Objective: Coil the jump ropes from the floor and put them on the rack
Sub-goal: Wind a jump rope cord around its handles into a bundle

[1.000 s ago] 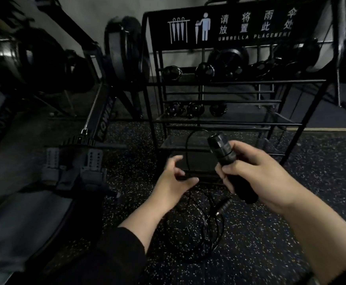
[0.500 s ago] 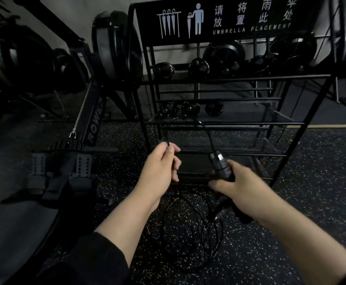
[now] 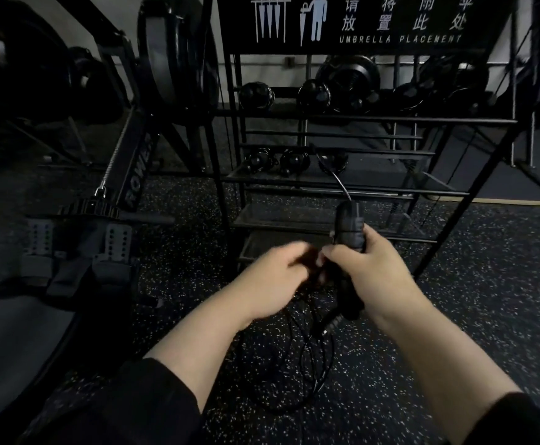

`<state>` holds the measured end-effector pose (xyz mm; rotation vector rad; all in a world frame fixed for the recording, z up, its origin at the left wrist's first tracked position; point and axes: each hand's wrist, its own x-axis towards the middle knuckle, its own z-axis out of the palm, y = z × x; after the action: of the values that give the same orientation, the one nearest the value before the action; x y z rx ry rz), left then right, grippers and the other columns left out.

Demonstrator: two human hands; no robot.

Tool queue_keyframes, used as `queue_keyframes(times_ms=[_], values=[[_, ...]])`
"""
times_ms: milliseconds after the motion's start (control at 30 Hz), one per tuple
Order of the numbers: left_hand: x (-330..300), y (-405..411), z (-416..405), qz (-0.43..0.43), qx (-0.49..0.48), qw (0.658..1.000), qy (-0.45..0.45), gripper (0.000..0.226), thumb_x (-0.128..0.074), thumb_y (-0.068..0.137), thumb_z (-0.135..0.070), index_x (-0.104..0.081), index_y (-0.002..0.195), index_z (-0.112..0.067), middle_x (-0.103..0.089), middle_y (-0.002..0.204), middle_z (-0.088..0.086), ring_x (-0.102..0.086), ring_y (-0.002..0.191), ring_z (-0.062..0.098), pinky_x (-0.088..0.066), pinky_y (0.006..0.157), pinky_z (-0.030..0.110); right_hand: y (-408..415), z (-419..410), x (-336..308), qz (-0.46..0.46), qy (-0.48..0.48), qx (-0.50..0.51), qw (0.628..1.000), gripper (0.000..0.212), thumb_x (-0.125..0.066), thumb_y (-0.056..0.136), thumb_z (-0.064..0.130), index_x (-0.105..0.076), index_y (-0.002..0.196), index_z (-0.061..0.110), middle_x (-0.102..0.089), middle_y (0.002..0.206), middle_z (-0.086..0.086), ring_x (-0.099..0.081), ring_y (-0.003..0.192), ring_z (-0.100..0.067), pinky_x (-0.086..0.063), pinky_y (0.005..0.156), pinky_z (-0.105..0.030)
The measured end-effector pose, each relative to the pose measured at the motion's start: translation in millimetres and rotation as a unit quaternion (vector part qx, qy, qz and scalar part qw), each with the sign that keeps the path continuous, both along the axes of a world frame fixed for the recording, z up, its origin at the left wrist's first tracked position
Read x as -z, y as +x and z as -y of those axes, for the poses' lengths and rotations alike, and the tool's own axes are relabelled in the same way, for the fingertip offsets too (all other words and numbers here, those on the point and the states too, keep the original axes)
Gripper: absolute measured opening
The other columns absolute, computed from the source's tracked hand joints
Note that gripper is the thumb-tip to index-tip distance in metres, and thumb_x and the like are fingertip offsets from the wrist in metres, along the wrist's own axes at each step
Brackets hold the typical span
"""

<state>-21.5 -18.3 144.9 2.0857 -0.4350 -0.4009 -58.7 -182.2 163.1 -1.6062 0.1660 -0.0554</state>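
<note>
1. Half a second before, the left hand (image 3: 275, 277) had been raised and apart from the right hand (image 3: 368, 271); now it had dropped and moved in until the two nearly touched in front of the rack (image 3: 352, 120).
2. Its fingers were curled, but blur hid whether they pinched the cord (image 3: 313, 354), so I could not tell.
3. That right hand was wrapped firmly round a black jump-rope handle (image 3: 348, 226), held nearly upright, with a short length of cord rising from its top towards the rack's middle shelf.
4. A second handle (image 3: 332, 324) hung just below the hands, above the speckled floor (image 3: 454, 316).
5. Most of the cord lay in loose tangled loops on that floor, between the two forearms.
6. Behind the hands stood the black wire rack, its lower shelves close to the handle and its bars crossing the view.
7. Across its top ran a sign (image 3: 358, 20) reading "UMBRELLA PLACEMENT".
8. Dark round dumbbells (image 3: 255, 95) sat on shelving seen through the rack.
9. To the left stood a rowing machine (image 3: 133, 175), its footrests (image 3: 79, 239) near the left forearm.
</note>
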Motion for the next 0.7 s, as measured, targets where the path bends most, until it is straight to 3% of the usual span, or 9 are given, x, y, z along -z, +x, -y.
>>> queue_keyframes(times_ms=[67, 167, 267, 367, 467, 600, 700], values=[[14.0, -2.1, -1.1, 0.014, 0.054, 0.991, 0.125, 0.032, -0.052, 0.1, -0.013, -0.063, 0.127, -0.026, -0.072, 0.116, 0.004, -0.066, 0.095, 0.02, -0.052, 0.083, 0.036, -0.1, 3.1, -9.1, 0.001, 0.051, -0.017, 0.999, 0.012, -0.064, 0.093, -0.002, -0.058, 0.096, 0.008, -0.07, 0.076, -0.014, -0.063, 0.063, -0.025, -0.055, 0.066, -0.038], [29.0, -6.3, -4.7, 0.031, 0.099, 0.976, 0.194, 0.038, -0.058, 0.1, -0.021, -0.057, 0.138, -0.026, -0.064, 0.135, 0.001, -0.059, 0.121, 0.02, -0.046, 0.102, 0.03, -1.4, 6.8, -16.5, 0.015, 0.089, -0.032, 0.995, 0.014, -0.061, 0.094, -0.004, -0.055, 0.099, 0.008, -0.067, 0.073, -0.012, -0.061, 0.06, -0.024, -0.054, 0.055, -0.032], [37.9, -6.4, -5.1, 0.091, 0.1, 0.957, 0.256, 0.034, -0.061, 0.098, -0.027, -0.06, 0.132, -0.025, -0.063, 0.134, 0.003, -0.056, 0.125, 0.025, -0.043, 0.104, 0.035, -3.3, 9.0, -19.7, 0.01, 0.115, -0.04, 0.993, 0.015, -0.061, 0.095, -0.004, -0.055, 0.102, 0.009, -0.067, 0.074, -0.012, -0.061, 0.06, -0.023, -0.054, 0.052, -0.032], [36.1, -5.9, -3.0, 0.151, 0.104, 0.932, 0.313, 0.025, -0.062, 0.096, -0.028, -0.061, 0.119, -0.019, -0.065, 0.127, 0.004, -0.055, 0.122, 0.026, -0.039, 0.098, 0.033, -4.7, 12.2, -20.1, 0.021, 0.104, -0.041, 0.994, 0.016, -0.061, 0.095, -0.004, -0.056, 0.105, 0.008, -0.068, 0.077, -0.013, -0.062, 0.065, -0.026, -0.054, 0.061, -0.034], [33.0, -5.1, -1.5, 0.137, 0.093, 0.943, 0.288, 0.011, -0.059, 0.099, -0.027, -0.058, 0.106, -0.018, -0.067, 0.109, 0.007, -0.062, 0.105, 0.03, -0.044, 0.083, 0.036, -3.6, 17.5, -21.7, 0.022, 0.106, -0.033, 0.994, 0.017, -0.061, 0.096, -0.002, -0.056, 0.11, 0.006, -0.074, 0.087, -0.016, -0.065, 0.07, -0.028, -0.055, 0.067, -0.036], [29.4, 0.3, 2.8, 0.073, 0.001, 0.985, 0.154, 0.007, -0.057, 0.102, -0.027, -0.054, 0.096, -0.027, -0.067, 0.092, -0.003, -0.06, 0.074, 0.016, -0.05, 0.071, 0.035, -1.4, 22.5, -10.6, -0.008, 0.078, -0.015, 0.997, 0.026, -0.067, 0.096, 0.006, -0.06, 0.119, 0.011, -0.077, 0.107, -0.015, -0.07, 0.075, -0.03, -0.058, 0.077, -0.042], [16.0, 2.7, 5.2, 0.067, -0.051, 0.995, 0.057, 0.009, -0.054, 0.104, -0.027, -0.06, 0.097, -0.028, -0.067, 0.081, 0.001, -0.055, 0.063, 0.014, -0.046, 0.065, 0.036, -1.6, 23.7, 3.5, -0.061, -0.044, -0.023, 0.997, 0.019, -0.071, 0.093, 0.015, -0.066, 0.11, 0.021, -0.078, 0.1, -0.009, -0.074, 0.081, -0.033, -0.059, 0.083, -0.044]])
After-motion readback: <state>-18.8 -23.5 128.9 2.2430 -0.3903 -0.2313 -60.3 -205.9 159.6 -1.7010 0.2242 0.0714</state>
